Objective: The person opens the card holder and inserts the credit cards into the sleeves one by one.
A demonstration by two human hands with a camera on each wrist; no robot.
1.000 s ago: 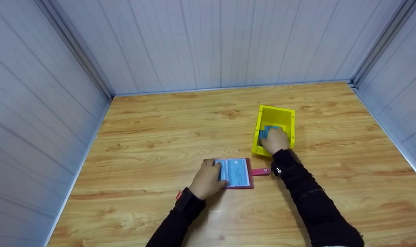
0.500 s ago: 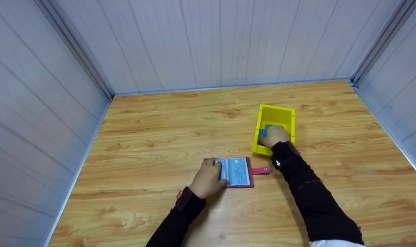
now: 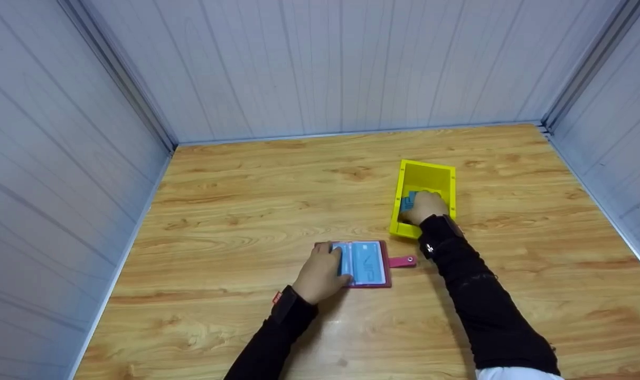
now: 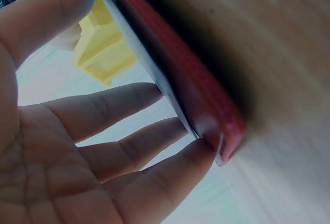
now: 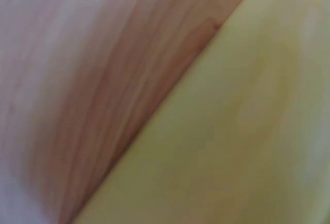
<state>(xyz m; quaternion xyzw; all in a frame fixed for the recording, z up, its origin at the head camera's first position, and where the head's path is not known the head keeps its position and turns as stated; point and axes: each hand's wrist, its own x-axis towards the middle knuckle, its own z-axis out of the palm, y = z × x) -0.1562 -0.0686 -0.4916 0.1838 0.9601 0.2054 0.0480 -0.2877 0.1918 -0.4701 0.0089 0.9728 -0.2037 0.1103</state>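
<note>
A red card holder lies spread on the table, with a blue card marked VIP in its clear right-hand sleeve and a pink snap strap sticking out to the right. My left hand grips its left side, thumb toward the near edge and fingers at the far edge. In the left wrist view the fingertips meet the holder's edge. My right hand reaches into a yellow bin, beside blue cards. Its fingertips are hidden; I cannot tell whether they pinch a card.
The wood-grain table is closed in by a pale panel wall at the back and panels on both sides. The yellow bin's wall fills much of the right wrist view.
My right hand has reached slightly farther into the bin, and a blue card beside it has tilted. The left hand and card holder have stayed in place.
</note>
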